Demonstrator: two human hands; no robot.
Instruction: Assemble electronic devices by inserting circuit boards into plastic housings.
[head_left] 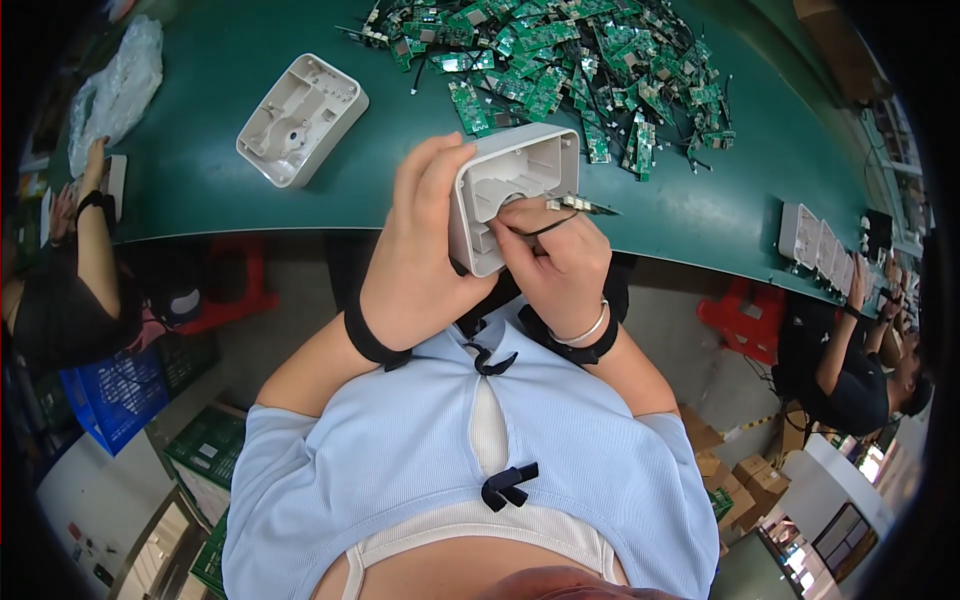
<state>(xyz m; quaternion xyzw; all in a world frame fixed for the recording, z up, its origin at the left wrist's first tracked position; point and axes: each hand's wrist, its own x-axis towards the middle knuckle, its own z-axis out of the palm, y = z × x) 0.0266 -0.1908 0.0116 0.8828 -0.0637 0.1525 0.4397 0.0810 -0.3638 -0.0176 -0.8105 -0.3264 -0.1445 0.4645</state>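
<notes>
My left hand (415, 235) is closed round the left side of a white plastic housing (545, 160), tilted so its hollow inside faces me and to the right. Inside the housing's opening, the fingertips of my right hand (560, 255) are pinched together. A small green circuit board (590, 206) with a black cable (553, 227) sticks out at my right hand, the cable running in toward the pinched fingers. The cable's end is hidden by my fingers. Another white housing (300, 120) lies open side up on the green table, left of my hands.
A large heap of green circuit boards (560, 70) with black cables covers the table's far middle. A clear plastic bag (120, 85) lies far left. Co-workers sit at both sides, a person's arm (92, 215) at left, several white housings (815, 240) at right. Red stools (745, 318) stand below.
</notes>
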